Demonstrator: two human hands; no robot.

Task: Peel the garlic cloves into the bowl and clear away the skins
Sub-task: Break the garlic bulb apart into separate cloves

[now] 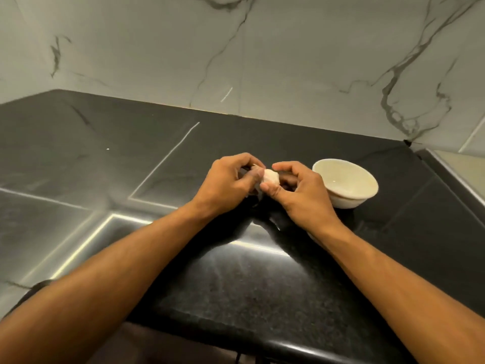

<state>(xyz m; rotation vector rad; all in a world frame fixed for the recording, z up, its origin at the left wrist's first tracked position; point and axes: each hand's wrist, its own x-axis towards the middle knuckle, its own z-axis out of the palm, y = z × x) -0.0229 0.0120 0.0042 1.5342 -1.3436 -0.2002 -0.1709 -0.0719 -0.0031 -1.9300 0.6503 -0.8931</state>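
Head view: we've got the garlic (270, 177) pinched between both hands, left hand (227, 183) gripping its left end, right hand (301, 191) its right, above the desk (262, 285). Bowl (346, 181) sits just right of our right hand, looking empty.

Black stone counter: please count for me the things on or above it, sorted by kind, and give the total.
Cream round ceramic bowl, on the black stone counter: 1
Whitish garlic piece, held between both hands: 1
Hands, left hand and right hand: 2
Total: 4
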